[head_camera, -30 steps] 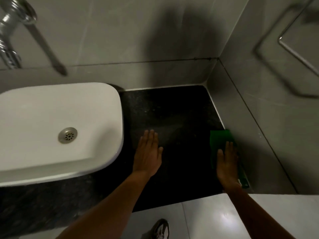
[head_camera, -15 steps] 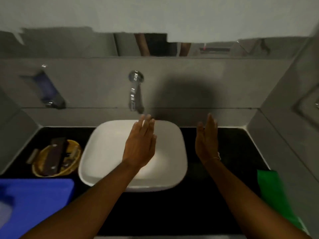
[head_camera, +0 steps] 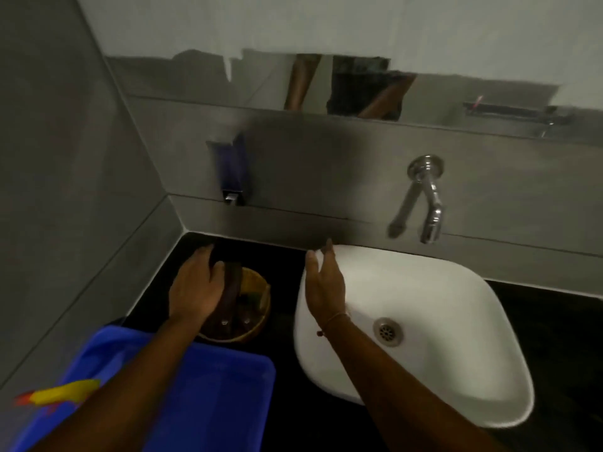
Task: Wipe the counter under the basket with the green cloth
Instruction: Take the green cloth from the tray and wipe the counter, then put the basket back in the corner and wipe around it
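One left hand (head_camera: 195, 290) on upright basket (head_camera: 251, 308); handle runs front-to-back.

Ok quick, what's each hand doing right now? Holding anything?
Left hand: resting on the dark handle of the basket; whether it grips cannot be told.
Right hand: open, empty, over the rim of the sink.

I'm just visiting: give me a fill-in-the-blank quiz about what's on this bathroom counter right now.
1. The left hand rests on the ____, which sits on the black counter.
2. The right hand hovers open over the rim of the white ____.
3. The bin nearest the camera is coloured ____.

Missing words: basket; sink; blue
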